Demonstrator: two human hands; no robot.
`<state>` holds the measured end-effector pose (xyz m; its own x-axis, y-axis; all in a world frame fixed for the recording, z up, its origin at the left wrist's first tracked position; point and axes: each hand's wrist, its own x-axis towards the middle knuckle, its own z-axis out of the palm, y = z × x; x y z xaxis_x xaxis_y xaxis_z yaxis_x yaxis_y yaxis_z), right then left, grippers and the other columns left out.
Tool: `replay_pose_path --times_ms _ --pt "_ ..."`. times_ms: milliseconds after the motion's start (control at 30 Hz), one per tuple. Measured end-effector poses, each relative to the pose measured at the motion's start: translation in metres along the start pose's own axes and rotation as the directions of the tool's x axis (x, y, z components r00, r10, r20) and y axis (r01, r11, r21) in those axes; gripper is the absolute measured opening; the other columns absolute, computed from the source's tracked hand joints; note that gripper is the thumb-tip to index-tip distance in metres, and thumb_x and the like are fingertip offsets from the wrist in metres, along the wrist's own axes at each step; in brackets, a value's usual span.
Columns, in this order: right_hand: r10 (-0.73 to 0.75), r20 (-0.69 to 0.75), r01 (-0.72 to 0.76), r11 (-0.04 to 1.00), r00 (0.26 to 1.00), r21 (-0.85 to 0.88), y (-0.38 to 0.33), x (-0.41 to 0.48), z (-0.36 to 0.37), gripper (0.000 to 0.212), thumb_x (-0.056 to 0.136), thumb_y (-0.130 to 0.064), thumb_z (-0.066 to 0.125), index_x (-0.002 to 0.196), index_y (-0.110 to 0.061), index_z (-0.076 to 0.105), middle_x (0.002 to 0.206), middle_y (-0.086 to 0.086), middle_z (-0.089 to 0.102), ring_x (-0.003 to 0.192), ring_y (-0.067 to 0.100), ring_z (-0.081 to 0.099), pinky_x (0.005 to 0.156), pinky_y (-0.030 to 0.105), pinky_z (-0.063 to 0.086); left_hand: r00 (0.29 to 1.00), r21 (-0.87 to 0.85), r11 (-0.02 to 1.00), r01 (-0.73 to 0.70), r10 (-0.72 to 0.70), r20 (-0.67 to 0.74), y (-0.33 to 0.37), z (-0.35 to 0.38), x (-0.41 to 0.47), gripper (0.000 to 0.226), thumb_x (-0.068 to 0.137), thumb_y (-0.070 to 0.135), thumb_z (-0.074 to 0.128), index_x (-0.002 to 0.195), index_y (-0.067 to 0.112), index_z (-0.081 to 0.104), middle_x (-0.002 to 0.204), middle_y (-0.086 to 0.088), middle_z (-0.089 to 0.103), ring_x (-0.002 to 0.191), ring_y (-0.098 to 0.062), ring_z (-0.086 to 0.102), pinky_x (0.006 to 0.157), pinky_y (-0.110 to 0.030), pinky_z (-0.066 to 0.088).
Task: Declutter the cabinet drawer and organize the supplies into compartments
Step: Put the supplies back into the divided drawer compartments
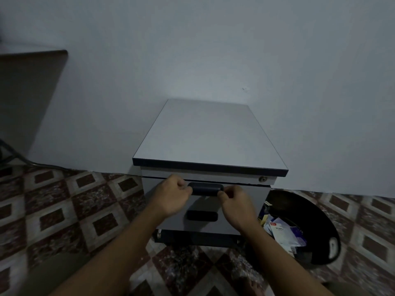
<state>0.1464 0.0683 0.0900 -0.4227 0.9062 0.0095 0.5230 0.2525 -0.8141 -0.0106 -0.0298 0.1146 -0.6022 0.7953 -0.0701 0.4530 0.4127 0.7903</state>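
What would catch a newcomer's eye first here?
Both hands at centre: the left hand and right hand grip the ends of the upper dark handle on a grey cabinet against the wall. To its right, on the tiled floor, a black bin holds crumpled packaging.

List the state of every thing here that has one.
top drawer: shut or barely ajar, thin dark gap along its top
top handle: held at both ends
left grip: curled round the handle's left end
right grip: pinching the handle's right end
lower handle: untouched
lock: no key in it
bin: holds discarded packets
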Motion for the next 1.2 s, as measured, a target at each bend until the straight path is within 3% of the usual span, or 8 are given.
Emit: replay_pose_path --times_ms 133,233,300,367,500,700,800,1200 --pt "-0.2 -0.046 0.192 0.972 0.979 -0.132 -0.016 -0.006 -0.016 0.018 0.099 -0.029 0.051 0.113 -0.02 0.059 0.098 -0.003 0.063 0.081 0.008 0.057 0.056 0.016 0.036 0.968 0.115 0.976 -0.184 0.2 -0.154 0.019 -0.02 -0.008 0.007 0.097 0.027 0.057 0.094 0.021 0.061 0.09 0.003 0.064 0.082 -0.014 0.061 0.07 -0.03 0.052" --pt "-0.445 -0.142 0.404 0.881 0.884 -0.245 -0.032 -0.008 -0.028 0.014 0.096 -0.021 0.054 0.109 -0.018 0.061 0.101 -0.005 0.059 0.091 0.01 0.055 0.065 0.01 0.039 0.823 0.249 0.882 -0.4 0.465 -0.325 0.031 -0.029 -0.013 0.007 0.095 0.019 0.056 0.091 0.019 0.062 0.094 0.008 0.061 0.091 -0.012 0.056 0.075 -0.029 0.049" --pt "-0.602 -0.182 0.505 0.769 0.777 -0.391 -0.039 -0.005 -0.033 0.016 0.091 -0.017 0.056 0.107 -0.016 0.062 0.102 -0.003 0.059 0.097 0.015 0.052 0.076 0.025 0.045 0.762 0.319 0.829 -0.459 0.552 -0.338 0.036 -0.031 -0.013 0.013 0.094 0.02 0.056 0.104 0.019 0.064 0.109 0.008 0.06 0.107 -0.012 0.05 0.087 -0.031 0.047" --pt "-0.673 -0.19 0.512 0.689 0.715 -0.514 -0.043 0.001 -0.037 0.026 0.087 -0.019 0.057 0.112 -0.015 0.061 0.113 0.001 0.059 0.106 0.02 0.052 0.084 0.038 0.048 0.787 0.354 0.822 -0.446 0.549 -0.283 0.038 -0.03 -0.01 0.03 0.096 0.025 0.054 0.125 0.018 0.06 0.131 0.005 0.056 0.126 -0.014 0.042 0.105 -0.036 0.041" --pt "-0.548 -0.011 0.427 0.663 0.836 -0.616 -0.047 0.012 -0.044 0.06 0.09 -0.033 0.052 0.146 -0.017 0.036 0.157 0.008 0.03 0.147 0.027 0.021 0.119 0.047 0.022 0.884 0.485 0.808 -0.335 0.448 -0.136 0.036 -0.027 -0.001 0.056 0.101 0.039 0.043 0.153 0.022 0.032 0.163 0.001 0.021 0.151 -0.019 0.009 0.123 -0.045 0.013" --pt "-0.435 0.111 0.383 0.608 0.893 -0.695 -0.041 0.015 -0.034 0.063 0.087 -0.038 0.048 0.144 -0.02 0.026 0.15 0.004 0.026 0.14 0.027 0.024 0.115 0.052 0.02 0.927 0.656 0.701 -0.279 0.375 -0.008 0.017 -0.015 0.004 0.068 0.1 0.042 0.041 0.157 0.024 0.009 0.166 0.001 0.001 0.152 -0.023 -0.003 0.123 -0.05 -0.001" --pt "-0.417 0.115 0.362 0.583 0.902 -0.727 -0.032 0.01 -0.029 0.077 0.09 -0.036 0.048 0.154 -0.019 0.009 0.162 0.006 0.008 0.15 0.029 0.004 0.12 0.055 0.006 0.926 0.669 0.689 -0.279 0.377 -0.003 0.012 -0.015 0.0 0.073 0.1 0.041 0.041 0.157 0.027 -0.002 0.165 0.004 -0.009 0.152 -0.021 -0.012 0.122 -0.054 -0.004" --pt "-0.316 0.094 0.297 0.689 0.944 -0.661 -0.031 0.003 -0.026 0.087 0.098 -0.035 0.047 0.156 -0.024 -0.017 0.161 -0.003 -0.028 0.147 0.021 -0.027 0.118 0.061 0.002 0.928 0.628 0.72 -0.297 0.373 0.012 0.006 -0.008 -0.001 0.088 0.097 0.044 0.046 0.154 0.033 -0.021 0.158 0.014 -0.033 0.147 -0.014 -0.028 0.12 -0.048 0.021"
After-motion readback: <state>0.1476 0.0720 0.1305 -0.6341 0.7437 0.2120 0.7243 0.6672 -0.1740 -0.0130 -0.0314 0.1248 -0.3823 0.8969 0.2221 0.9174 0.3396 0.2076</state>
